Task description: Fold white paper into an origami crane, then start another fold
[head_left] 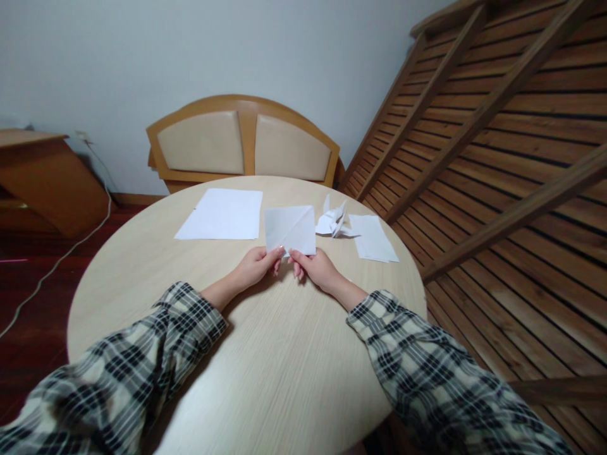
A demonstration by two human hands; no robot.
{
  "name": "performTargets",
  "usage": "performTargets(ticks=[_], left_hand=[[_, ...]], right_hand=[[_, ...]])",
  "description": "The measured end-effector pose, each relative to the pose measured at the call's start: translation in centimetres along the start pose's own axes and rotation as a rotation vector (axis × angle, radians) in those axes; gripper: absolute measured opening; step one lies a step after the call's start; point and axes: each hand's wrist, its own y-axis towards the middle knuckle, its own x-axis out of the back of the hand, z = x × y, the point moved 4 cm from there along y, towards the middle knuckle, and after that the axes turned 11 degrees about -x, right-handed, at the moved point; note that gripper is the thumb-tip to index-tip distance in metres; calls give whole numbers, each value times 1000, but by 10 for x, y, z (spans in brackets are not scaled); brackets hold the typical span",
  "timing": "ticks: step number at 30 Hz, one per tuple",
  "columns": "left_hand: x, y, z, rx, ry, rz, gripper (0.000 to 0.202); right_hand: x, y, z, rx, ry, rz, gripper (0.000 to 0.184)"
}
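Observation:
A white square sheet of paper (290, 229) with a diagonal crease is held up just above the round pale wooden table (265, 366). My left hand (256, 266) pinches its lower edge from the left. My right hand (317, 269) pinches the same edge from the right. The fingertips of the two hands nearly meet at the bottom of the sheet. Both arms wear plaid sleeves.
A flat stack of white paper (222, 215) lies at the far left of the table. A folded paper figure (332, 221) and another white sheet (374, 237) lie at the far right. A padded wooden chair (244, 142) stands behind the table. Slatted wood panels (512, 158) lean on the right.

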Motion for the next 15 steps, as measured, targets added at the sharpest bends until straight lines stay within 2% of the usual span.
performTargets(ticks=[8, 15], left_hand=[[1, 2, 8, 0, -110, -60, 39], [2, 2, 9, 12, -126, -81, 37]], right_hand=[[10, 2, 3, 50, -37, -153, 45], [11, 2, 5, 57, 11, -120, 53]])
